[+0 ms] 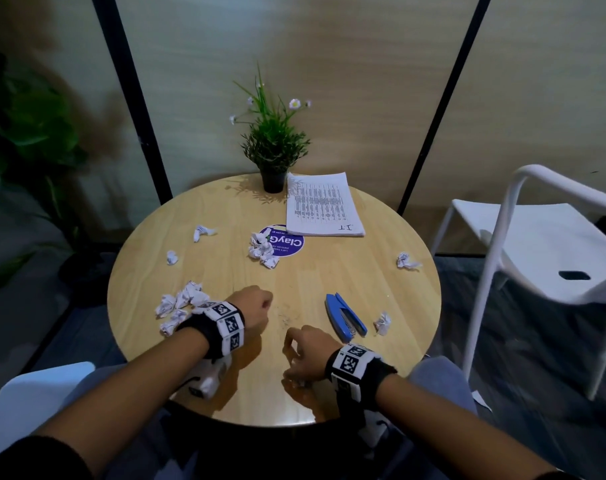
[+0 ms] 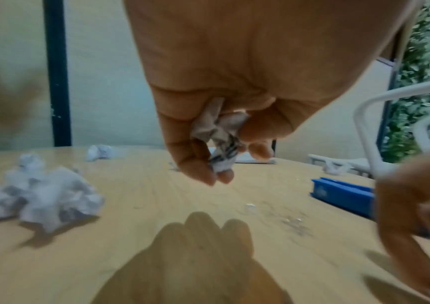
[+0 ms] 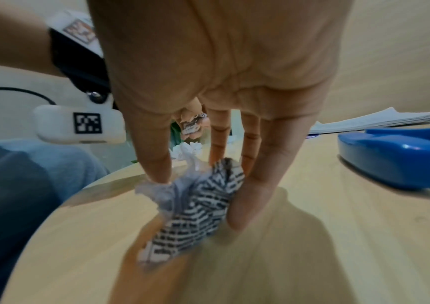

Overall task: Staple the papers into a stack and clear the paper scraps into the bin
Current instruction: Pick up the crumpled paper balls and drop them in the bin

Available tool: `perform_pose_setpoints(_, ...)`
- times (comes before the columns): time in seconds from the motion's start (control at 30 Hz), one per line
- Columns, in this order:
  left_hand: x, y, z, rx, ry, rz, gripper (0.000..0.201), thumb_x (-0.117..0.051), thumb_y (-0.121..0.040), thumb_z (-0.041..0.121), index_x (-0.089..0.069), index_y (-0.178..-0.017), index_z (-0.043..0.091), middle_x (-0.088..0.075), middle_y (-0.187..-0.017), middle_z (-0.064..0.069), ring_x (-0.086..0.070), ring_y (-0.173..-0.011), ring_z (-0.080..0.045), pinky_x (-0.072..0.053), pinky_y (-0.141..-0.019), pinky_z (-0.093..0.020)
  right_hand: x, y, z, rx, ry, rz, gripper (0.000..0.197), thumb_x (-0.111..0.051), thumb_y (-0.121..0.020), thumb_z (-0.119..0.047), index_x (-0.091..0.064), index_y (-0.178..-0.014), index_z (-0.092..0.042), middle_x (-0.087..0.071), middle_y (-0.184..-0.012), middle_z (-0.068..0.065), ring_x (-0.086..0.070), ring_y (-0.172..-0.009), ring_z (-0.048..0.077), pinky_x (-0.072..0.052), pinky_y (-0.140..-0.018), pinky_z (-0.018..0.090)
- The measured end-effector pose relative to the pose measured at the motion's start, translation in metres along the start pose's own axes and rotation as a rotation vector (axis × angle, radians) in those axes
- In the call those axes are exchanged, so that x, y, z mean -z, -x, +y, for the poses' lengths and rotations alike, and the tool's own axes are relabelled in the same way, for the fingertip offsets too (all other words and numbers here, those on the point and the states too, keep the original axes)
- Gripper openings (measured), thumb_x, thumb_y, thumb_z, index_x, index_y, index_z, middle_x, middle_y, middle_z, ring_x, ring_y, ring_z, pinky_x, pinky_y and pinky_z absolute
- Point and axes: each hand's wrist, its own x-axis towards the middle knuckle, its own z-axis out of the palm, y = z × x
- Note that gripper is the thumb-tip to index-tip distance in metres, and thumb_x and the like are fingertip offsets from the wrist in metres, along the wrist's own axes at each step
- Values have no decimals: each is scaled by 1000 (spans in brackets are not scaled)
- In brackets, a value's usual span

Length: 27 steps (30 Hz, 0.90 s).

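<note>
My left hand [image 1: 260,306] hovers just over the round wooden table [image 1: 225,278] as a fist, and the left wrist view shows it gripping a crumpled paper scrap [image 2: 218,131]. My right hand [image 1: 296,355] reaches down near the table's front edge. Its fingertips [image 3: 159,176] pinch a printed crumpled scrap [image 3: 195,218] lying on the wood. A blue stapler [image 1: 344,317] lies just right of the right hand. The stack of printed papers [image 1: 324,206] rests flat at the back right. Several more scraps lie around, with a cluster [image 1: 182,303] beside my left wrist.
A potted plant [image 1: 273,180] stands at the table's far edge, next to the paper stack. A purple round sticker [image 1: 287,242] with a scrap clump [image 1: 263,249] on it marks the middle. Single scraps [image 1: 407,261] lie right. A white chair [image 1: 537,237] stands right of the table.
</note>
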Motion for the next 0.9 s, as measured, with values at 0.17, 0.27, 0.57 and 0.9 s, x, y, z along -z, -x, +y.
perform_pose_setpoints(0.17, 29, 2, -45, 157, 11, 35, 8, -52, -82, 16, -49, -75, 13, -54, -78, -6, -51, -78, -26, -39, -68, -28, 2, -3, 1, 86, 157, -23, 21, -58, -86, -26, -62, -100, -11, -49, -93, 4, -55, -86, 28, -47, -74, 34)
perform_pose_setpoints(0.27, 40, 5, -67, 245, -13, 55, 21, -60, -78, 24, -43, -69, 17, -48, -67, 0, -51, -74, -25, -37, -62, -27, 32, -4, 15, 49, 169, 28, 19, -56, -88, -29, -64, -92, -11, -61, -92, 6, -57, -83, 26, -43, -70, 29)
perform_pose_setpoints(0.57, 49, 6, -95, 369, -61, 14, 55, -72, -75, 34, -43, -118, 15, -57, -95, -7, -51, -79, -25, -40, -67, -28, 131, -23, 137, -387, -65, 384, 7, -51, -85, -15, -58, -82, -16, -60, -88, 7, -54, -79, 25, -38, -69, 26)
perform_pose_setpoints(0.9, 45, -4, -101, 390, -133, -87, 56, -75, -71, 41, -50, -115, 17, -63, -113, -9, -56, -83, -25, -45, -72, -30, 148, -61, 211, -655, -55, 456, 51, -47, -94, -23, -29, -142, -22, -33, -138, 27, -45, -120, 42, -41, -95, 43)
